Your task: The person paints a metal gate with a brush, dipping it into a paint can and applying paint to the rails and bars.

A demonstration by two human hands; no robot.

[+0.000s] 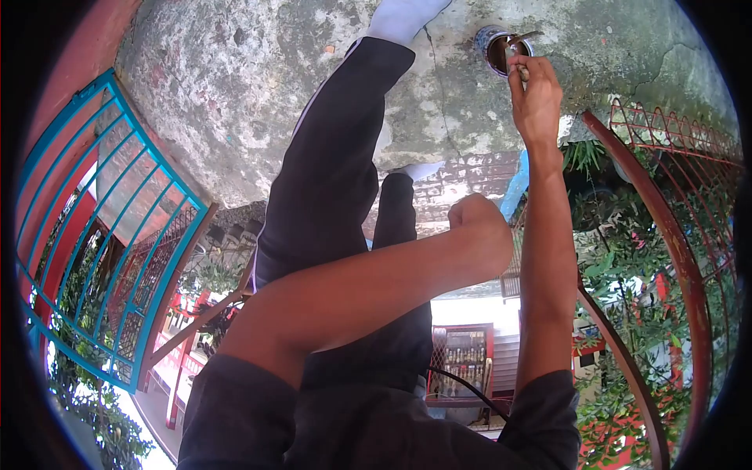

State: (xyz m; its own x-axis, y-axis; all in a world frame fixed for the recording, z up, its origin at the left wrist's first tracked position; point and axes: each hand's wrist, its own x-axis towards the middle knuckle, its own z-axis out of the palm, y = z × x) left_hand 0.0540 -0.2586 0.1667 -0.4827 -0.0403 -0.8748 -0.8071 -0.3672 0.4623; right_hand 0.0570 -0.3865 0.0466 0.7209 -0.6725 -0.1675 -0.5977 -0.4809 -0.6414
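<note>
A paint can (482,37) with dark brown paint inside stands on the weathered concrete at the top of the view. My right hand (539,100) reaches out to it, fingers closed around the handle of a paintbrush (511,53). The metal ferrule shows over the can's opening, and a brown strip lies across the rim. My left arm is bent across my body, over my dark trousers (321,180). At its end my left hand (479,227) is curled into a fist, with nothing sticking out of it.
A turquoise barred metal frame (168,178) stands on the left. To the right rises a rusty red railing (666,219) with wire mesh and green plants (627,282) behind it. My foot (403,17) rests on the stained concrete (227,94). A black cable (474,389) runs by my waist.
</note>
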